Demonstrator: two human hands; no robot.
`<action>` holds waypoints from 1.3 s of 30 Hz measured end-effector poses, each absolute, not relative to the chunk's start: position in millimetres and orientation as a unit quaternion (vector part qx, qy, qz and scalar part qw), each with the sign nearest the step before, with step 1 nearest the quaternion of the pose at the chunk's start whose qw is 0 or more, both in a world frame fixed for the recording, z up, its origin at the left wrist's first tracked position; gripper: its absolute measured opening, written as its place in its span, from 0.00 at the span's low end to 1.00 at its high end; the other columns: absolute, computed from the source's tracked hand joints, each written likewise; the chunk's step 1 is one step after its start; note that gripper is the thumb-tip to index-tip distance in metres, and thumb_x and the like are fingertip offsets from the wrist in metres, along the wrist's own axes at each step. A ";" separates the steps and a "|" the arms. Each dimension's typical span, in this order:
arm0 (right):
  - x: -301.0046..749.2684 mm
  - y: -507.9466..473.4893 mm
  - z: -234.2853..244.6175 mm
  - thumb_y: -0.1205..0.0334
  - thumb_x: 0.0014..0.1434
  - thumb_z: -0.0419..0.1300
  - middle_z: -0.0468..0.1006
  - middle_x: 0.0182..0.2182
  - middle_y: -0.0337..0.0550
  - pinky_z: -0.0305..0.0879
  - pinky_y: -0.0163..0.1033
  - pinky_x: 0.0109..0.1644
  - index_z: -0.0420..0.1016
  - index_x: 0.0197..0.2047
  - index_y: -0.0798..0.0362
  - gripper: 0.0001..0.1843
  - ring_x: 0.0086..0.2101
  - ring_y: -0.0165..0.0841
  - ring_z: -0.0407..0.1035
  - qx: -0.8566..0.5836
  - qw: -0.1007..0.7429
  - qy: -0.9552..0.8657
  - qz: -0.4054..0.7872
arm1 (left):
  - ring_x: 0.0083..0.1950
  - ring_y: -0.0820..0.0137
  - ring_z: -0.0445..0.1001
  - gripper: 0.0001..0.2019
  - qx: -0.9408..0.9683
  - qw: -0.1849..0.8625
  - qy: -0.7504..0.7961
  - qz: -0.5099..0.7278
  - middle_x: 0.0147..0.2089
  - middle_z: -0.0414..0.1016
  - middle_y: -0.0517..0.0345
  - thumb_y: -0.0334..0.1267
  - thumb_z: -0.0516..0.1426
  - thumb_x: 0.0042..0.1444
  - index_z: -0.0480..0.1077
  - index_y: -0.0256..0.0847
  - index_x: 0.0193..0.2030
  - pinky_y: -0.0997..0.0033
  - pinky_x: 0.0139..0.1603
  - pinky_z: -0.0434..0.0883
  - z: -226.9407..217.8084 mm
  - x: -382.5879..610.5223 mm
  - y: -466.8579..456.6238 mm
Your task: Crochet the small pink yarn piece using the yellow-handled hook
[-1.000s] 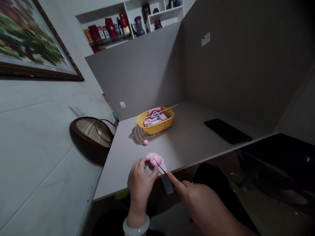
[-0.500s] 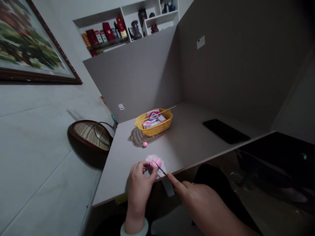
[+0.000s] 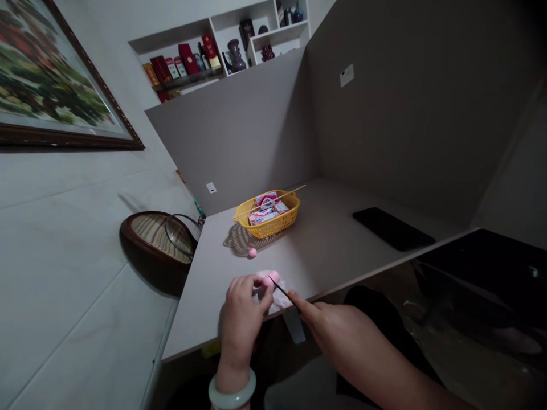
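Observation:
My left hand [image 3: 247, 302] pinches a small pink block [image 3: 270, 278] between thumb and fingers, near the table's front edge. My right hand [image 3: 327, 324] grips a thin, dark knife-like tool [image 3: 282, 291] with a bit of yellow near the fingers. Its tip touches the pink block from the right; whether it cuts in I cannot tell. Under the block lies a whitish-pink patch [image 3: 280, 300], perhaps tissue or shavings. Farther back on the table rests a small pink ball [image 3: 252, 252], apart from both hands.
A yellow basket [image 3: 273, 229] with pink-and-white boxes and a thin stick [image 3: 294, 191] across its top stands behind the ball. A flat black slab [image 3: 392, 229] lies at the table's right. Grey panels [image 3: 256, 136] rise behind. A wooden-rimmed woven seat [image 3: 156, 239] is left.
The pink block and my left fingers have tilted up slightly. The tool's tip has shifted a little on the block, and my right hand has moved slightly. The view has shifted a little.

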State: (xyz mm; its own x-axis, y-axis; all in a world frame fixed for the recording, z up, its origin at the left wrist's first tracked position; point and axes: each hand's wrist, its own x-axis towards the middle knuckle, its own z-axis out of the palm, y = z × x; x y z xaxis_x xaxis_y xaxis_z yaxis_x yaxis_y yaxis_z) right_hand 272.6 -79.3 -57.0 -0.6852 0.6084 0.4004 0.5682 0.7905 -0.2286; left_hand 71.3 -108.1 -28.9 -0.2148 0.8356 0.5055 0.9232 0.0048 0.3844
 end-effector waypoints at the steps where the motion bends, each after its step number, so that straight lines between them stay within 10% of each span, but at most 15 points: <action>1: 271.3 -78.2 -54.6 0.79 0.56 0.50 0.82 0.31 0.41 0.55 0.35 0.24 0.60 0.68 0.52 0.37 0.25 0.32 0.75 -0.321 0.236 -0.916 0.040 | 0.42 0.61 0.73 0.13 -0.619 0.058 -0.709 -0.332 0.37 0.76 0.53 0.49 0.56 0.62 0.73 0.42 0.34 0.61 0.45 0.69 -28.9 69.6 -106.8; 39: 229.4 -73.5 -44.4 0.75 0.62 0.52 0.82 0.31 0.40 0.46 0.37 0.21 0.46 0.74 0.49 0.39 0.25 0.34 0.76 -0.374 0.128 -0.919 -0.004 | 0.40 0.64 0.75 0.10 -0.539 0.035 -0.723 -0.432 0.38 0.76 0.55 0.46 0.56 0.61 0.72 0.43 0.38 0.64 0.43 0.71 -38.4 68.2 -101.0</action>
